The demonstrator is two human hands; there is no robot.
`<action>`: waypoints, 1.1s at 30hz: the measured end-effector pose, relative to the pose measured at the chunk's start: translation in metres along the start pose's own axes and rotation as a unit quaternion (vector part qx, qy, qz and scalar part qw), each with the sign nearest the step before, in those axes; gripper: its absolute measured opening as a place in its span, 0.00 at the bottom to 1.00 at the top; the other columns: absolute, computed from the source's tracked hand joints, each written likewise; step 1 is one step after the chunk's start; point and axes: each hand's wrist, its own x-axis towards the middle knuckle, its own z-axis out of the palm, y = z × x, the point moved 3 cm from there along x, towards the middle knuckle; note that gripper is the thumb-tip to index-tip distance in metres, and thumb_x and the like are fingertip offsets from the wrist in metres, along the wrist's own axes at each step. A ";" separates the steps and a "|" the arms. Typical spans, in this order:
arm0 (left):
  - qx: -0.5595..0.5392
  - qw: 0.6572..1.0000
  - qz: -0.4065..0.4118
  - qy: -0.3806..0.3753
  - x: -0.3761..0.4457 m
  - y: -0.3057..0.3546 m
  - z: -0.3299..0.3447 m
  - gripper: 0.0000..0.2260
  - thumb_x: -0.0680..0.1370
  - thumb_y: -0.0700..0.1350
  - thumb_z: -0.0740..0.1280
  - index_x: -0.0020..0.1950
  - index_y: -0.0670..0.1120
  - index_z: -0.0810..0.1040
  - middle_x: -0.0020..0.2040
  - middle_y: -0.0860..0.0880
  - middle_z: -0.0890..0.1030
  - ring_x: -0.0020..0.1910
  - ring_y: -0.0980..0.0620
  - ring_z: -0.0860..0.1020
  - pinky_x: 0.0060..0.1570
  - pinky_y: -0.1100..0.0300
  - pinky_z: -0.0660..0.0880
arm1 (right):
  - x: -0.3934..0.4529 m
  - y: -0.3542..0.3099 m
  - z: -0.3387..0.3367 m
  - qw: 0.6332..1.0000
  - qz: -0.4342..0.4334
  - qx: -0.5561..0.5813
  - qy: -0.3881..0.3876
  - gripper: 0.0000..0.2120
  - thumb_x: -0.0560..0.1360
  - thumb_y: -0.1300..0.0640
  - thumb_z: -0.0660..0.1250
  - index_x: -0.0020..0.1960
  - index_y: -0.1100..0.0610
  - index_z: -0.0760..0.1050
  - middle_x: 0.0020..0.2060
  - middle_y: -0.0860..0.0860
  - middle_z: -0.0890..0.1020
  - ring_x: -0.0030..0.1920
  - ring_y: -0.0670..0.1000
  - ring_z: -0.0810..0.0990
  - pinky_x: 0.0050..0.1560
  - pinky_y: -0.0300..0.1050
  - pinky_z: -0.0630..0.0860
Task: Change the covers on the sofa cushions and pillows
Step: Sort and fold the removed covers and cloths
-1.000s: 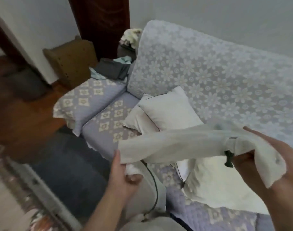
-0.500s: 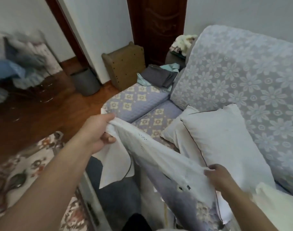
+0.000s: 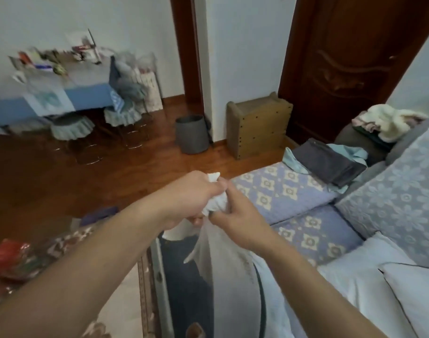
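Head view: we see both hands meeting in front of the sofa point(image 3: 294, 191), raised over the floor edge. The left hand point(image 3: 196, 193) has its fingers curled tight round a bunched top of the white cover point(image 3: 216, 203); the right hand point(image 3: 235, 213) pinches the same bunch just beside it, knuckles touching the left's. The cover hangs straight down between the forearms. White pillows point(image 3: 391, 272) lie on the seat at lower right. Folded dark cloth point(image 3: 328, 164) sits at the seat's far end, a grey bin point(image 3: 191, 134) by the wall.
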 end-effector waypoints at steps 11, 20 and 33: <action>-0.152 0.987 0.034 -0.039 0.110 0.024 -0.157 0.15 0.83 0.49 0.66 0.52 0.36 0.79 0.39 0.39 0.80 0.29 0.49 0.78 0.22 0.62 0.69 | 0.201 -0.005 0.011 0.985 0.022 -0.129 -0.109 0.17 0.78 0.58 0.69 0.60 0.39 0.75 0.51 0.38 0.82 0.52 0.42 0.82 0.50 0.38 0.81; -0.297 0.944 -0.036 0.140 0.259 0.022 -0.321 0.19 0.82 0.46 0.66 0.64 0.31 0.76 0.47 0.38 0.79 0.32 0.50 0.78 0.19 0.63 0.67 | 0.425 0.148 -0.054 0.910 0.195 -0.331 0.154 0.09 0.79 0.60 0.62 0.43 0.53 0.78 0.39 0.51 0.83 0.38 0.50 0.78 0.39 0.46 0.79; -0.229 0.918 -0.036 0.321 0.474 0.066 -0.534 0.12 0.81 0.49 0.66 0.49 0.41 0.84 0.45 0.39 0.86 0.43 0.45 0.72 0.38 0.54 0.68 | 0.706 0.004 -0.171 0.965 0.071 -0.252 0.018 0.09 0.81 0.60 0.64 0.50 0.52 0.82 0.41 0.53 0.83 0.41 0.55 0.81 0.37 0.45 0.75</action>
